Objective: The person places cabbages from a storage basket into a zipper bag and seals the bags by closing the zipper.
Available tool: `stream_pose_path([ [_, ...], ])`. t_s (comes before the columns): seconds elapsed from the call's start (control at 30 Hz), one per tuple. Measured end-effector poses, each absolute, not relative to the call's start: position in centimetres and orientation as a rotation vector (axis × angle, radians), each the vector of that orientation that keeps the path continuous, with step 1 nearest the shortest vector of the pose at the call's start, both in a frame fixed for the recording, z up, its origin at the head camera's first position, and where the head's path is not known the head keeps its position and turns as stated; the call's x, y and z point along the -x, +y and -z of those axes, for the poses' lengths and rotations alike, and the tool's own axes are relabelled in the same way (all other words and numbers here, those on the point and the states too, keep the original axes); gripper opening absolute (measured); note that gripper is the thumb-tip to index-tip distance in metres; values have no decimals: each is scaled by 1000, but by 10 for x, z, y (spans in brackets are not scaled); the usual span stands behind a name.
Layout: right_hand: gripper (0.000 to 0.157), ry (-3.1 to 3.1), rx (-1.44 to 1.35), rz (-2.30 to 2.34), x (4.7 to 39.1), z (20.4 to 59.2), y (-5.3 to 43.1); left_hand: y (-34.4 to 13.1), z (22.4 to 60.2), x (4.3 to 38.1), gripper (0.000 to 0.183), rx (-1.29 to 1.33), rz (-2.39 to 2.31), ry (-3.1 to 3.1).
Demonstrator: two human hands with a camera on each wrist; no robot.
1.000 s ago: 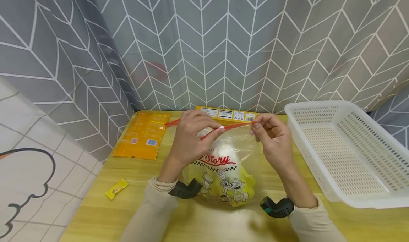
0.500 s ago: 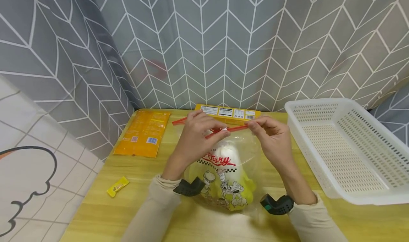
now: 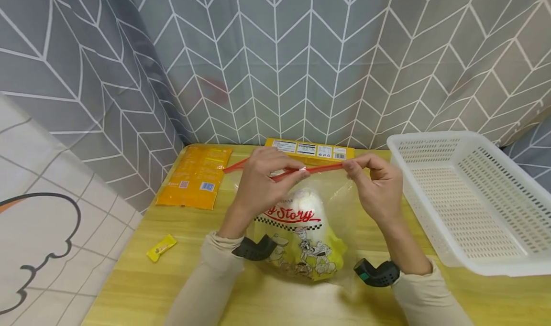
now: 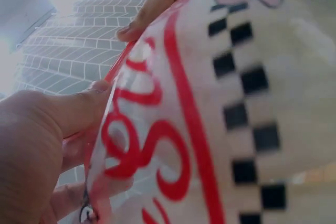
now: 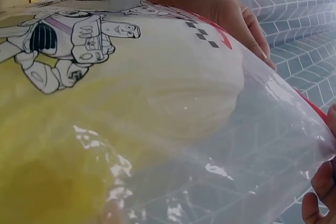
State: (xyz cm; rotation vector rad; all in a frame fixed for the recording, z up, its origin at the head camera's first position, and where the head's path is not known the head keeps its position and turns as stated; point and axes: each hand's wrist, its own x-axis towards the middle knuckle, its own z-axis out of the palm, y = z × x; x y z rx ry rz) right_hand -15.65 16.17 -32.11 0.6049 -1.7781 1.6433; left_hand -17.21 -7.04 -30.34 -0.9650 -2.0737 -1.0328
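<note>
A clear plastic slider zip bag [image 3: 297, 240] with red lettering and cartoon figures stands on the table. Something white and yellow fills its lower part; its kind is not clear through the film. My left hand [image 3: 264, 182] pinches the white slider on the red zip between thumb and index finger. At the zip's right end, my right hand [image 3: 379, 187] pinches the bag's top edge between thumb and forefinger. Left of the slider the red strips part; to its right they lie together. In the left wrist view, the lettered film [image 4: 199, 103] hides part of the left fingers.
An orange packet [image 3: 195, 178] lies at the back left, and a small yellow wrapped packet [image 3: 161, 247] nearer me. Behind the bag is a yellow box [image 3: 307, 149]. A white plastic basket [image 3: 430, 211] stands at the right. A patterned grey curtain [image 3: 275, 63] hangs behind the table.
My right hand first shifted slightly left, then back right, so the zip's right part stretches out again. The left hand stays at the slider. The view has shifted slightly.
</note>
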Motion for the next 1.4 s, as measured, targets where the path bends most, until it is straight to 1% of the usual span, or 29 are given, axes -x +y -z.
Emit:
stream_pose_path([
  [0.17, 26, -1744, -591, -1663, 159, 320, 165, -73, 302, 173, 11, 945, 1044, -2083],
  [0.53, 16, -1700, -541, -1711, 164, 318, 177, -79, 303, 176, 13, 834, 1086, -2159],
  [0.73, 19, -1664, -502, -1780, 164, 316, 186, -85, 305, 178, 14, 764, 1079, -2172],
  [0.93, 23, -1694, -493, -1763, 164, 314, 188, -91, 305, 181, 14, 763, 1095, -2169],
  [1.2, 13, -1670, -465, -1800, 166, 313, 193, -96, 301, 179, 15, 708, 1143, -2208],
  [1.4, 14, -1689, -391, -1791, 164, 312, 199, -99, 300, 179, 15, 689, 1163, -2228],
])
